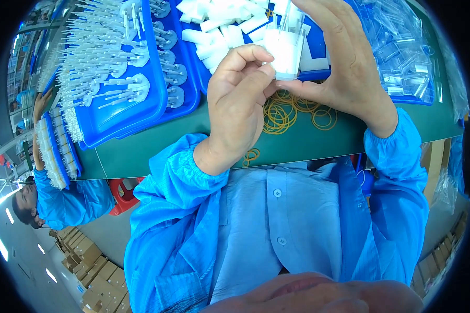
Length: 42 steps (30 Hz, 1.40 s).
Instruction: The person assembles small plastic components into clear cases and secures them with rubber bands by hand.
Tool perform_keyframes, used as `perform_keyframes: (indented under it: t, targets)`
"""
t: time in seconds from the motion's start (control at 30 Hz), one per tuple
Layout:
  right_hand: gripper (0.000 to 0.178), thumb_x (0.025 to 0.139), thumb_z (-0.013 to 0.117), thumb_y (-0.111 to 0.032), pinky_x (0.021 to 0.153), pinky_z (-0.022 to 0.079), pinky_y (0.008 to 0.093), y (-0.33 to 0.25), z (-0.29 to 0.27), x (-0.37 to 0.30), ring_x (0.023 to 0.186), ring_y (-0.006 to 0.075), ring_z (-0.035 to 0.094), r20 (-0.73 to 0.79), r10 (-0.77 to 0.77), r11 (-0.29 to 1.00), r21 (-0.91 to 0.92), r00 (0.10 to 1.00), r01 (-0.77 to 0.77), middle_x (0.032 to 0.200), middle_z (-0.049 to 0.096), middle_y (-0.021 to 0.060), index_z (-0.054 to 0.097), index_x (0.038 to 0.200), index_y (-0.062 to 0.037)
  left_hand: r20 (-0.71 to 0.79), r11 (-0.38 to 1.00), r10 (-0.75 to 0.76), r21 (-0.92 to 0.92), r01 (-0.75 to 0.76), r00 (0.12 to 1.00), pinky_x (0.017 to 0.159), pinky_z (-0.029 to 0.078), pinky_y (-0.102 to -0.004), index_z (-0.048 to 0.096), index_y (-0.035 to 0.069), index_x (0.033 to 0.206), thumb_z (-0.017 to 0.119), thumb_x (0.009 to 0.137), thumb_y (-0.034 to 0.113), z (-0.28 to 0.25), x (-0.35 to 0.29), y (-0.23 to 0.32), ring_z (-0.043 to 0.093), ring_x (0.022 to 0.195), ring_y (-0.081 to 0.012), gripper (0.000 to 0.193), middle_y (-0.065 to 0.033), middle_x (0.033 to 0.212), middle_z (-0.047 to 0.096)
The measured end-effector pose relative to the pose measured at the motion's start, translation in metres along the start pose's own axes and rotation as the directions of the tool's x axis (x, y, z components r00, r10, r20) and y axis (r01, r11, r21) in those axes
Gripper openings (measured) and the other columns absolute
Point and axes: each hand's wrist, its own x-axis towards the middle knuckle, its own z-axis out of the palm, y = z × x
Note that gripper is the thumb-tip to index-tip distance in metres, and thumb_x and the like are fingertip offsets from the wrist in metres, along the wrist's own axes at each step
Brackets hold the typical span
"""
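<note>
Both hands are raised over the front of the table around a clear plastic case point(288, 55) with a bright white block inside. My left hand point(237, 96) pinches the lower left side of the case between thumb and fingertips. From the other side, my right hand point(347, 65) holds it, thumb at the bottom edge and fingers reaching up past the top. Glare washes out part of the case, so its details are hard to make out. Beneath the hands, several yellow rubber bands point(281, 119) lie in a loose pile on the green table point(130, 156).
White foam blocks point(214, 47) fill a blue tray behind my hands. Stacked blue trays point(109, 125) at left carry white stemmed plastic parts point(133, 91). Clear plastic pieces point(402, 57) lie bagged at right. A co-worker in a blue sleeve point(81, 203) sits far left.
</note>
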Motion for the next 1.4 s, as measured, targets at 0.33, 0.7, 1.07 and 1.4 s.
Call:
perform_keyframes:
  t: [0.33,0.7,1.07,1.4]
  targets:
    - [0.076,0.064,0.082,-0.022,0.094,0.040,0.0443,0.011,-0.006,-0.005,0.110,0.0371,0.049,0.029,-0.091,0.996,0.016,0.995,0.091,0.117,0.049,0.0200,0.045,0.126,0.0003,0.031,1.000,-0.021,-0.001,0.021,0.999,0.090,0.051,-0.0421,0.052,-0.001,0.108,0.050,0.092,0.004,0.000,0.001,-0.002,0.063,0.099,-0.0318,0.017,-0.0200,0.108,0.061]
    - [0.079,0.065,0.082,-0.023,0.094,0.040,0.0440,0.004,-0.003,-0.006,0.111,0.0369,0.048,-0.008,-0.037,0.999,0.019,0.999,0.037,0.120,0.048,0.0208,0.043,0.129,0.0009,-0.007,0.993,-0.020,-0.120,0.019,1.000,0.077,0.049,-0.0258,0.052,-0.001,0.105,0.055,0.090,0.001,0.005,0.001,0.001,0.059,0.086,-0.0132,0.016,-0.0110,0.101,0.059]
    - [0.077,0.065,0.081,-0.020,0.092,0.039,0.0430,-0.068,-0.027,0.070,0.107,0.0357,0.050,0.446,0.574,0.779,-0.557,0.687,-0.288,0.119,0.050,0.0198,0.042,0.129,0.0015,-0.005,0.994,0.028,-0.105,-0.028,1.000,0.081,0.048,-0.0266,0.050,-0.002,0.104,0.056,0.089,-0.001,0.006,0.002,0.000,0.058,0.090,-0.0137,0.017,-0.0122,0.101,0.059]
    - [0.071,0.064,0.081,-0.017,0.090,0.040,0.0421,-0.068,-0.026,0.072,0.101,0.0336,0.053,0.443,0.648,0.735,-0.576,0.619,-0.358,0.112,0.055,0.0173,0.047,0.123,0.0005,-0.027,0.992,0.016,-0.123,-0.020,1.000,0.079,0.048,-0.0250,0.049,-0.002,0.106,0.056,0.088,-0.002,0.007,0.002,0.001,0.058,0.087,-0.0130,0.019,-0.0118,0.100,0.059]
